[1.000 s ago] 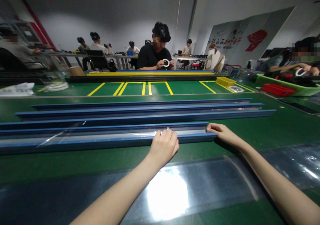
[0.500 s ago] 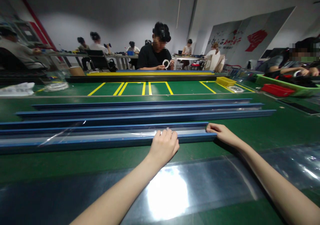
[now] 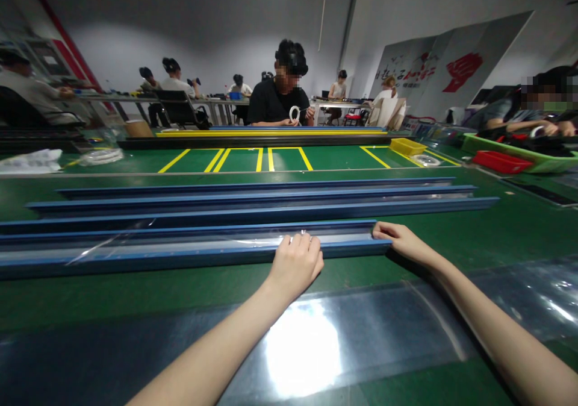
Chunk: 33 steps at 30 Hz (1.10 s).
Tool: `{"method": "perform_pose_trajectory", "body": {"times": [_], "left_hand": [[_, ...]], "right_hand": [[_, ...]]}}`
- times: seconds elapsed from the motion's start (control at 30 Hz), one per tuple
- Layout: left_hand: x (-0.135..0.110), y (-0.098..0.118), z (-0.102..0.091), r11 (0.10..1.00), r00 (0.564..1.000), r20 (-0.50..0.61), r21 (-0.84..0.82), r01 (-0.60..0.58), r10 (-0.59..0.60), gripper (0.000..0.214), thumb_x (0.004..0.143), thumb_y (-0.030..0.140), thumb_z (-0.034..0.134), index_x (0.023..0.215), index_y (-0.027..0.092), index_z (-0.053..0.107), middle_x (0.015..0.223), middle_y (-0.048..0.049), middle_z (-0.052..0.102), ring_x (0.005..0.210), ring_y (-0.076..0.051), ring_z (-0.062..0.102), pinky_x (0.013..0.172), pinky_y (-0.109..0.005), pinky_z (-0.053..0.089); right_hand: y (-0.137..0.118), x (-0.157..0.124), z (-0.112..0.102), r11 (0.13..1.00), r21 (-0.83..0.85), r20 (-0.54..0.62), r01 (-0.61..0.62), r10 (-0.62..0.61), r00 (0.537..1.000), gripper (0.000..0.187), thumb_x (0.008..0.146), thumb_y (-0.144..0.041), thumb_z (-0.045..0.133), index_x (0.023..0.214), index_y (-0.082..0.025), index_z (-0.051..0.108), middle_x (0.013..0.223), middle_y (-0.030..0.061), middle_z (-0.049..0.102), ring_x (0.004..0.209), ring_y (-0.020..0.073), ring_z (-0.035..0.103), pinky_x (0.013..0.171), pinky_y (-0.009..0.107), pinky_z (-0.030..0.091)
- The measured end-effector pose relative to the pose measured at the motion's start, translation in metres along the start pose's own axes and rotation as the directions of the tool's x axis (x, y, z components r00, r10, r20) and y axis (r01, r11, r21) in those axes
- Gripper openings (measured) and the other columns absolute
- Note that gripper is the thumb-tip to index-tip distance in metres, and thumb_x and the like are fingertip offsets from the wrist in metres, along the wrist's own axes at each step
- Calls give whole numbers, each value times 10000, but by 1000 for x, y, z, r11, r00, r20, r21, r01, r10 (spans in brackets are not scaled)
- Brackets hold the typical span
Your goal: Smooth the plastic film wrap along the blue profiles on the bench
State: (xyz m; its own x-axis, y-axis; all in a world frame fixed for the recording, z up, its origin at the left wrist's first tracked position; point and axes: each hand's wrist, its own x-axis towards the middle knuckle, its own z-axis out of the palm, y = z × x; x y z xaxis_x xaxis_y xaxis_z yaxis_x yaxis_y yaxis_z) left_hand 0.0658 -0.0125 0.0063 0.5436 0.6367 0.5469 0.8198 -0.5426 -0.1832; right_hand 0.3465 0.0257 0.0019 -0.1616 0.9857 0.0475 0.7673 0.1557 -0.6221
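Observation:
A long blue channel (image 3: 189,255), open at the top, lies across the green table with a clear plastic strip (image 3: 253,238) inside it. My left hand (image 3: 298,261) is closed over the near wall, its fingers curled into the channel. At the channel's right end, my right hand (image 3: 400,240) is closed with its fingertips in the open end; exactly what the fingertips press on is hidden. Between me and the channel, a wide sheet of clear plastic film (image 3: 379,321) lies flat under my forearms and reflects a bright light.
Several more blue channels (image 3: 316,210) lie parallel behind. Farther back are yellow tape lines (image 3: 259,160), a yellow tray (image 3: 407,147), and a red tray (image 3: 501,162) by a green basket (image 3: 542,164). A person in black (image 3: 277,102) across the table holds a white roll.
My hands and the channel stay in place. Across the table, the co-worker's white roll has shifted slightly left and the other hand has drawn apart from it.

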Motion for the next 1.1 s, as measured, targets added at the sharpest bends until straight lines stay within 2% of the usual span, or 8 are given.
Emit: {"method": "perform_pose_trajectory", "body": {"times": [1.1], "left_hand": [[0,1,-3,999,998,45,-11,35,-34,139,814,244,430,827,161,541,789,-65,581,715,-199,520,616,-326,331]], "right_hand": [[7,0,3,999,53,-16,-10,11,1000,271,750,-450,459,652,-198,483,641,0,539,630,150,479,599,255,365]]}}
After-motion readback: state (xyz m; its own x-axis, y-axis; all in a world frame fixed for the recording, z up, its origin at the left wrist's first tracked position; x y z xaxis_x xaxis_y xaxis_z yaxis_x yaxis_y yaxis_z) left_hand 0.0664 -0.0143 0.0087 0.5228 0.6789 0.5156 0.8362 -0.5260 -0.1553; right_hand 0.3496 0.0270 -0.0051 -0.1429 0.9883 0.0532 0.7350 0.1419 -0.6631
